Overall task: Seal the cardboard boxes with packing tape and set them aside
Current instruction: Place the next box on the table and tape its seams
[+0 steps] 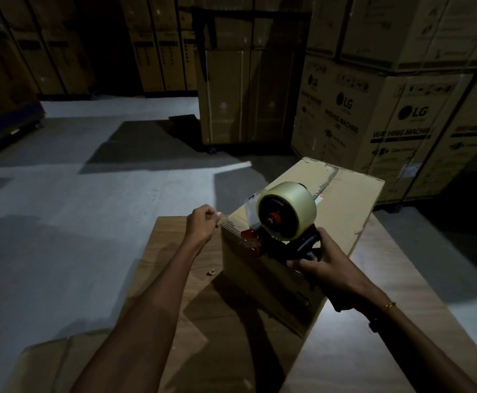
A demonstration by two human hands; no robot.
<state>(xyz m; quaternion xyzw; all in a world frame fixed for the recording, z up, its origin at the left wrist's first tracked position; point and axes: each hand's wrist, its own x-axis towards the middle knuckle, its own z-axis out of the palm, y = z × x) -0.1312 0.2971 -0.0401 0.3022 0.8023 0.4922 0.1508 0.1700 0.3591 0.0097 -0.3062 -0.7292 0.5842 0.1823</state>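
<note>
- My left fingers are pinching together on the loose end of the clear tape, pulling it sideways off the near left edge of the box.
- My left hand is curling into a loose fist, knuckles up, with the forearm reaching forward from the lower left.
- My right fingers are clamping around the black handle of the tape dispenser, thumb lying on the upper side.
- My right hand is holding the dispenser tilted, its red front end touching the top near edge of the box, and a thin gold bracelet is sitting on that wrist.
- One roll of tape is riding on the dispenser, pale and glossy, with a stretched strip running from it toward my left fingers.
- I am working on one cardboard box, which is standing on flat cardboard sheets spread on the grey floor; its top flaps are lying closed, a torn seam showing along the far half, so I cannot tell what is inside.
- A small scrap is lying on the sheet just beside the box.
- Stacks of large printed cartons are standing behind the box to the right, and more dim cartons are lining the back wall.
</note>
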